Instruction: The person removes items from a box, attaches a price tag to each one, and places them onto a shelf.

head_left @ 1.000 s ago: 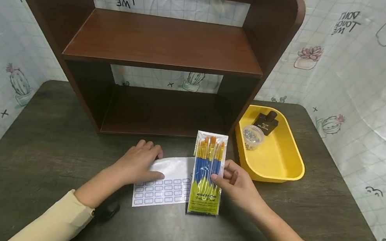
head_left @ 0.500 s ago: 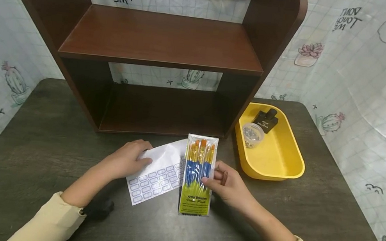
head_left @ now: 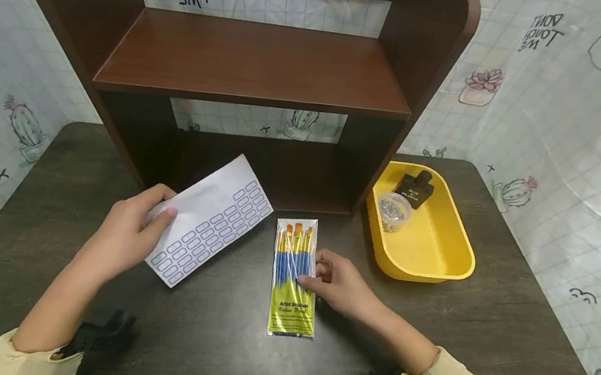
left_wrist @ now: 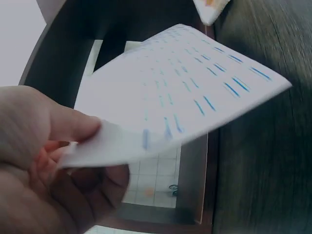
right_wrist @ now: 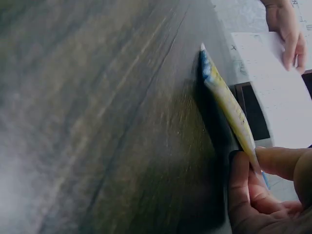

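Observation:
My left hand pinches the left end of a white sheet of labels, thumb on top. Blue outlined boxes run in rows along the sheet's lower half. In the left wrist view the label sheet is raised off the table and bends slightly. With thumb and fingers, my right hand holds the right edge of a clear packet of artist brushes, blue-handled with a green-yellow card. The right wrist view shows the brush packet edge-on, close over the table, between thumb and fingertips.
A dark brown two-tier shelf stands behind the hands. To its right is a yellow tray holding a black bottle and a small clear tub of silvery bits. Printed cloth hangs around the dark table.
My left hand has drawn the label sheet out from behind the brush packet, left and up, tilting it. My right hand has shifted left with the packet.

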`<state>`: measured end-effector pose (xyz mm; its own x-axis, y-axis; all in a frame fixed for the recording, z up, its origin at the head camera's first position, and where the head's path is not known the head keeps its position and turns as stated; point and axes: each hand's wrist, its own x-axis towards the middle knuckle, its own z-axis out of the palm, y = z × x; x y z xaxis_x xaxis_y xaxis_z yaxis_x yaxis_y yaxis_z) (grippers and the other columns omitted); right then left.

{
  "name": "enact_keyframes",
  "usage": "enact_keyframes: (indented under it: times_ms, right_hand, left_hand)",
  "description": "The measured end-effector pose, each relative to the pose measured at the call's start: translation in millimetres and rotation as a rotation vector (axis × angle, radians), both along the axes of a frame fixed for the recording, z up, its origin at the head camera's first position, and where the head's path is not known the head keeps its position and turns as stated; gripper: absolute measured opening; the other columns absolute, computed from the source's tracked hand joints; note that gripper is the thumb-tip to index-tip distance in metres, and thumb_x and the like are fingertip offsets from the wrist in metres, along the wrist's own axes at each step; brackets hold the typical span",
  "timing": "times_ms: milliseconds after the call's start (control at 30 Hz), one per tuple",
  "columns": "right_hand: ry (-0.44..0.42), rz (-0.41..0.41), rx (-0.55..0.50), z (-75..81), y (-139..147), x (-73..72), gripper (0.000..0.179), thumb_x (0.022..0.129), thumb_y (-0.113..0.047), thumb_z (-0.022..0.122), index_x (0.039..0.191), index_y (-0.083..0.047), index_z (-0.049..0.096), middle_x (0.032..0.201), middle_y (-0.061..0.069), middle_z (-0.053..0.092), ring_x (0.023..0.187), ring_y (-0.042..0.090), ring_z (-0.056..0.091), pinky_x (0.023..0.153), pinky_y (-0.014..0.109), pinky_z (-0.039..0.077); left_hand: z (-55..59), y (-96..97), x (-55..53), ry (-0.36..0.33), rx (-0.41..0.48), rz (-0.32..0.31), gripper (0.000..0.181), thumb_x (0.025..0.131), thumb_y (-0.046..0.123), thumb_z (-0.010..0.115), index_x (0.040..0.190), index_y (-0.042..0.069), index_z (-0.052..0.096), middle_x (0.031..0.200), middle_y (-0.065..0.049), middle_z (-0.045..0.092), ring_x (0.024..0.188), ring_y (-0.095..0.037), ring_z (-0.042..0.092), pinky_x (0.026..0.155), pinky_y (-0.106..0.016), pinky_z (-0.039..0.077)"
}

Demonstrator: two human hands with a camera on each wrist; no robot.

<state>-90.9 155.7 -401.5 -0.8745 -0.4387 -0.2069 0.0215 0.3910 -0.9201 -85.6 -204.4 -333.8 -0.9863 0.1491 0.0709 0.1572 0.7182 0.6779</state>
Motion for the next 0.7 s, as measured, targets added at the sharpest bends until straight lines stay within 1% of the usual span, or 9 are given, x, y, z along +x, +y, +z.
enact_keyframes:
  times_ms: [67,133,300,400,500,567,633,700]
  right_hand:
    - [0.019,0.006,0.030,0.3,0,-1.1,0.026,0.095,-0.002,0.072,0.111,0.014,0.060,0.091,0.023,0.075,0.074,0.008,0.065,0.064,0.020,0.054]
    - [0.021,0.008,0.041,0.5,1,-1.6,0.025,0.095,-0.002,0.072,0.110,0.014,0.061,0.087,0.021,0.073,0.072,0.009,0.064,0.062,0.021,0.055]
    - [-0.017,0.013,0.045,3.1,7,-2.3,0.024,0.097,-0.004,0.069,0.110,0.014,0.061,0.083,0.018,0.071,0.065,0.012,0.065,0.059,0.028,0.060]
    - [-0.037,0.018,0.082,8.1,12,-3.9,0.022,0.100,-0.006,0.065,0.111,0.013,0.062,0.084,0.018,0.070,0.064,0.014,0.067,0.060,0.032,0.062]
    - [-0.008,0.016,0.148,15.9,19,-7.1,0.020,0.104,-0.009,0.060,0.112,0.010,0.064,0.088,0.019,0.071,0.067,0.016,0.067,0.061,0.032,0.062]
    - [0.040,-0.007,0.158,22.2,22,-9.7,0.021,0.107,-0.011,0.056,0.110,0.008,0.065,0.089,0.019,0.071,0.069,0.017,0.067,0.062,0.031,0.062]
    - [0.078,-0.032,0.108,30.4,24,-12.0,0.025,0.110,-0.014,0.052,0.112,0.008,0.065,0.092,0.020,0.071,0.074,0.017,0.066,0.066,0.029,0.061]
    - [0.101,-0.034,0.039,39.6,24,-12.6,0.029,0.111,-0.017,0.049,0.116,0.006,0.066,0.098,0.020,0.072,0.080,0.018,0.067,0.071,0.029,0.062]
  left_hand:
    - [1.0,1.1,2.5,0.005,0.045,0.009,0.021,0.105,0.009,0.059,0.126,0.005,0.061,0.115,-0.024,0.071,0.081,-0.025,0.066,0.063,-0.030,0.052]
    - [-0.1,4.1,4.2,-0.008,0.108,-0.011,0.020,0.105,0.010,0.060,0.125,0.006,0.062,0.112,-0.021,0.072,0.078,-0.022,0.067,0.061,-0.029,0.054]
    - [-2.8,12.9,5.5,-0.109,0.272,-0.073,0.019,0.105,0.010,0.060,0.124,0.004,0.062,0.109,-0.019,0.072,0.074,-0.018,0.071,0.061,-0.030,0.060]
    - [-4.2,16.6,4.9,-0.172,0.334,-0.098,0.020,0.105,0.010,0.061,0.124,0.003,0.062,0.109,-0.020,0.072,0.075,-0.018,0.072,0.063,-0.032,0.062]
    - [-6.3,20.6,4.5,-0.216,0.366,-0.125,0.020,0.104,0.009,0.062,0.123,0.003,0.062,0.109,-0.020,0.072,0.076,-0.019,0.073,0.064,-0.033,0.062]
    - [-8.4,24.8,4.3,-0.237,0.371,-0.144,0.018,0.104,0.009,0.062,0.121,0.003,0.063,0.109,-0.019,0.072,0.077,-0.020,0.073,0.064,-0.033,0.062]
    - [-11.5,30.9,4.2,-0.256,0.380,-0.166,0.016,0.103,0.008,0.063,0.118,0.004,0.063,0.107,-0.019,0.072,0.077,-0.021,0.072,0.064,-0.034,0.062]
    - [-15.2,37.1,3.7,-0.276,0.382,-0.186,0.013,0.103,0.008,0.063,0.116,0.005,0.064,0.106,-0.017,0.071,0.076,-0.022,0.071,0.064,-0.034,0.061]
